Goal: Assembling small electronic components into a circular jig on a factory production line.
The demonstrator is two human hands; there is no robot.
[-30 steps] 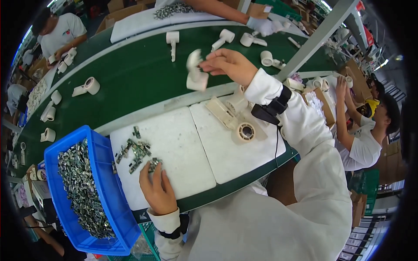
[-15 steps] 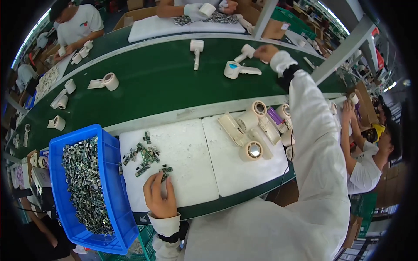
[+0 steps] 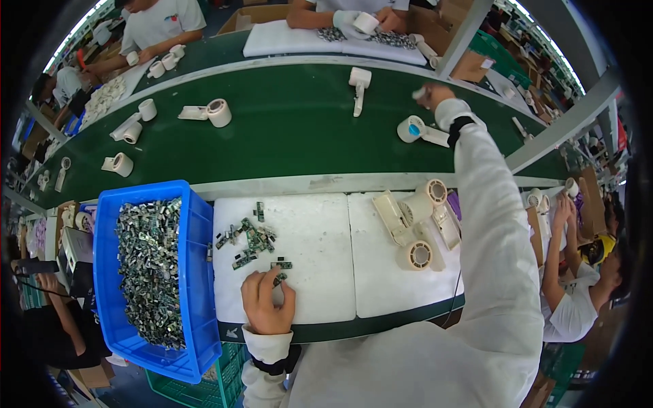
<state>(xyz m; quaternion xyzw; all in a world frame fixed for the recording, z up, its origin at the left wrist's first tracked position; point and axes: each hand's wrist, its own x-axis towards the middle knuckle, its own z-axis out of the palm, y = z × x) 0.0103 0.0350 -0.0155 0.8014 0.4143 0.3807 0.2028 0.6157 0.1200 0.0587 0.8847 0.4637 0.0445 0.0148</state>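
Observation:
Low over the left white foam board (image 3: pixel 316 272), my left hand (image 3: pixel 269 309) curls its fingers and thumb about a small green circuit board (image 3: pixel 279 279). More such circuit boards (image 3: pixel 257 238) lie in a loose cluster just beyond. My right hand (image 3: pixel 439 96) reaches far out over the green conveyor belt (image 3: pixel 292 129), closed on a white handheld-fan housing; only a pale end (image 3: pixel 420 93) sticks out past the fingers, the rest being hidden. Nearest to that hand on the belt is another white fan housing (image 3: pixel 411 129) with a blue spot.
A blue bin (image 3: pixel 198 272) heaped with circuit boards stands at my left. Cream fan housings (image 3: pixel 415 256) and open shells lie on the right foam board, partly behind my right sleeve. More housings (image 3: pixel 218 113) sit along the belt. Co-workers sit across it and at the right.
My view has swung left, so things sit further right in the picture. My right hand has closed over the fan housing it was beside. My left hand stays at the same circuit board.

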